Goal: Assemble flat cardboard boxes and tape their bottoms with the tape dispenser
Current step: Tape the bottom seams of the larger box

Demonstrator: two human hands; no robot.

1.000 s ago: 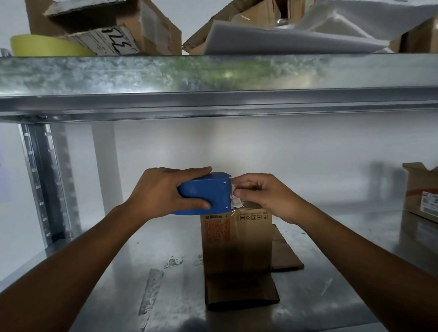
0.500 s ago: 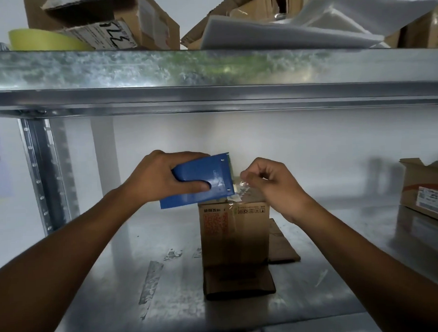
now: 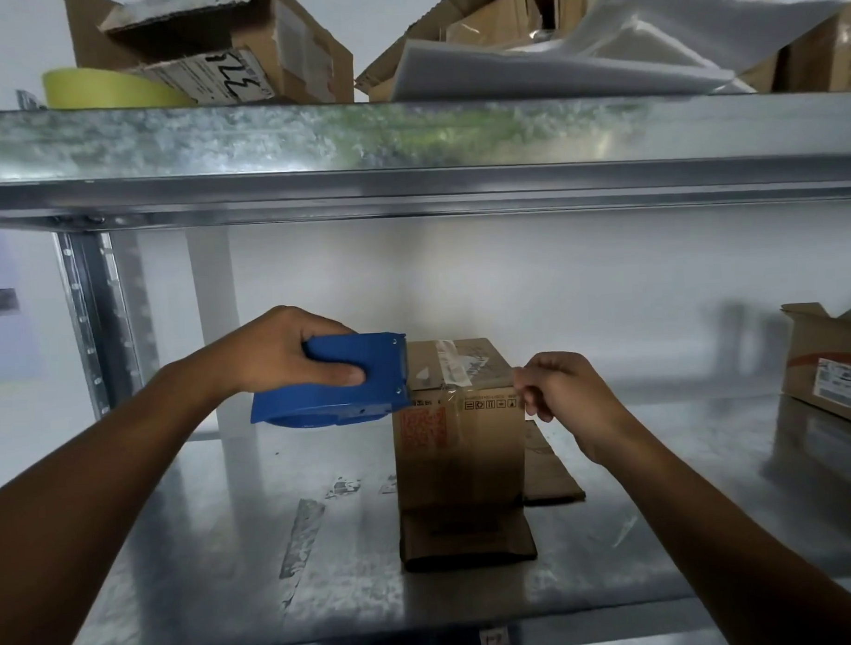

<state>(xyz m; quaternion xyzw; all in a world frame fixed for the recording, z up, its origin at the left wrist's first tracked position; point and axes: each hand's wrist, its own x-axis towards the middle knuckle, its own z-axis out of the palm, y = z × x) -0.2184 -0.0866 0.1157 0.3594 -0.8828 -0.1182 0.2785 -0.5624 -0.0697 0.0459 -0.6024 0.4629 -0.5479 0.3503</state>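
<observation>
A small brown cardboard box [image 3: 459,446] stands upright on the metal shelf [image 3: 229,546], its closed flaps facing up with strips of clear tape across them. My left hand [image 3: 282,351] grips the blue tape dispenser [image 3: 339,381], whose cutting end touches the box's upper left edge. My right hand [image 3: 556,390] pinches the end of the clear tape at the box's upper right corner. The tape spans the box top between the dispenser and my fingers. The box's lower flaps splay out flat on the shelf.
Another cardboard box [image 3: 830,361] with a label sits at the right end of the shelf. Old tape scraps [image 3: 303,531] stick to the shelf surface. The shelf above [image 3: 407,134] holds open boxes, a yellow tape roll [image 3: 102,87] and white foam sheets [image 3: 597,51]. A steel upright [image 3: 93,324] stands at the left.
My hands have drawn apart: the dispenser moved left to the box's left edge and my right hand pulled the tape end right to the right corner, stretching tape over the top.
</observation>
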